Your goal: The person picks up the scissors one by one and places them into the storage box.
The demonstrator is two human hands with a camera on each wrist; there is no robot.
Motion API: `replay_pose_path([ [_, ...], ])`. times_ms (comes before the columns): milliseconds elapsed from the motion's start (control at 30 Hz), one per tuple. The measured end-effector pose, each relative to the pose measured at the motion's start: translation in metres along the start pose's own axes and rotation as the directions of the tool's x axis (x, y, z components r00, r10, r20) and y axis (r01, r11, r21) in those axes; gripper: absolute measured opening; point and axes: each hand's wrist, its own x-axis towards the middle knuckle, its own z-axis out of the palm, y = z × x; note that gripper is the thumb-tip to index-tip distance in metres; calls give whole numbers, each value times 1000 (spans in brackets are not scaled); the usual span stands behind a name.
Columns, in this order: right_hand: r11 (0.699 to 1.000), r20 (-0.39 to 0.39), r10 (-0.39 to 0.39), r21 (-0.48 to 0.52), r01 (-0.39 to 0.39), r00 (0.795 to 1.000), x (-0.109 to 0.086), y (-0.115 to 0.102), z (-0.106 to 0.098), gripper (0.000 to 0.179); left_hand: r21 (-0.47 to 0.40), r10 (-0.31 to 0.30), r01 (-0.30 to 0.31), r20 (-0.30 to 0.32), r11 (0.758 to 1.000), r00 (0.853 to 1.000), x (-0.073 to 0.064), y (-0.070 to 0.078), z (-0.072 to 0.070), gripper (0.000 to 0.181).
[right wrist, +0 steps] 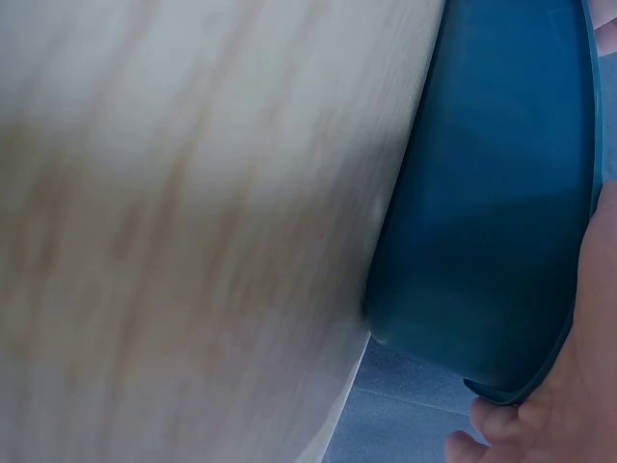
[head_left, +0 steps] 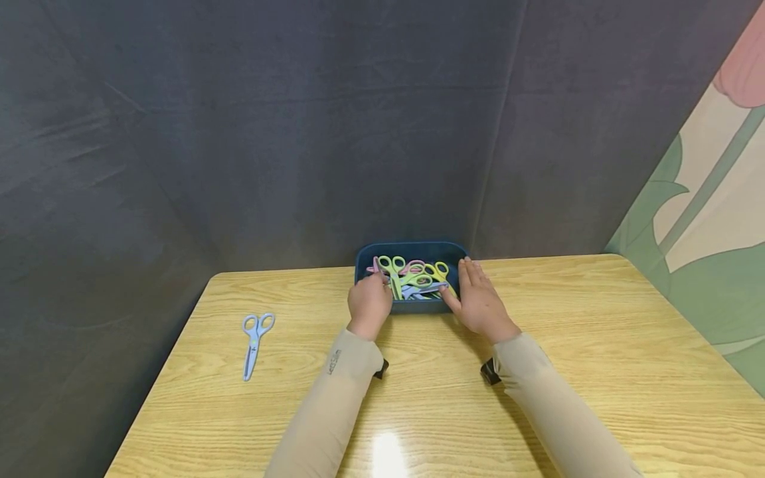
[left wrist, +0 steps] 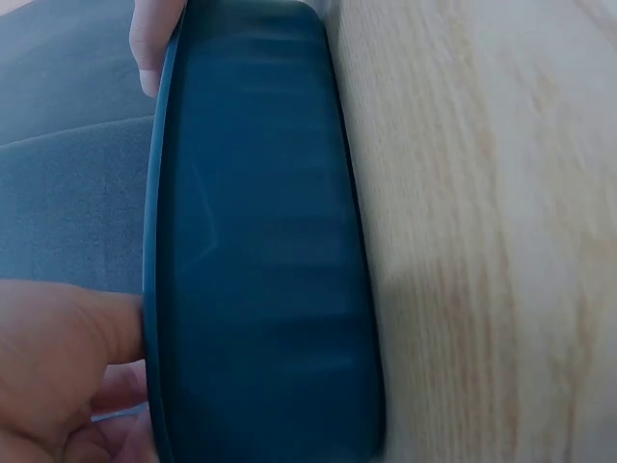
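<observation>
A dark blue plastic bin (head_left: pixel 418 307) stands at the table's far edge, holding several pairs of scissors. Green scissors (head_left: pixel 395 277), yellow scissors (head_left: pixel 437 271) and blue scissors (head_left: pixel 417 290) show among them. Over the bin's left front corner my left hand (head_left: pixel 369 302) reaches in, its fingers curled round a pair of scissors that they mostly hide. A light blue sliver shows between those fingers in the left wrist view. My right hand (head_left: pixel 479 304) rests on the bin's right rim with its fingers extended and the thumb over the inside.
One pair of light blue scissors (head_left: pixel 254 344) lies by itself on the left of the wooden table (head_left: pixel 436 398), handles away from me. A dark grey curtain (head_left: pixel 335 146) hangs right behind the bin. On the right is a wall hanging (head_left: pixel 705 219) with a flower pattern.
</observation>
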Motion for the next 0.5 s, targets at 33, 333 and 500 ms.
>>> replay_pose_path([
  [33, 1000, 0, 0, 0, 0, 1000, 0, 0, 0, 81, -1, 6, -6, -11, 1000, 1000, 0, 0, 0, 20],
  [333, 1000, 10, 5, -15, -4, 1000, 2, 3, 3, 82, -48, 79, -83, -80, 995, 994, -9, -2, 3, 11],
  [500, 999, 6, 11, -32, -11, 1000, 2, 4, 4, 83, -153, 132, -146, -97, 977, 987, -15, -8, 5, 14],
])
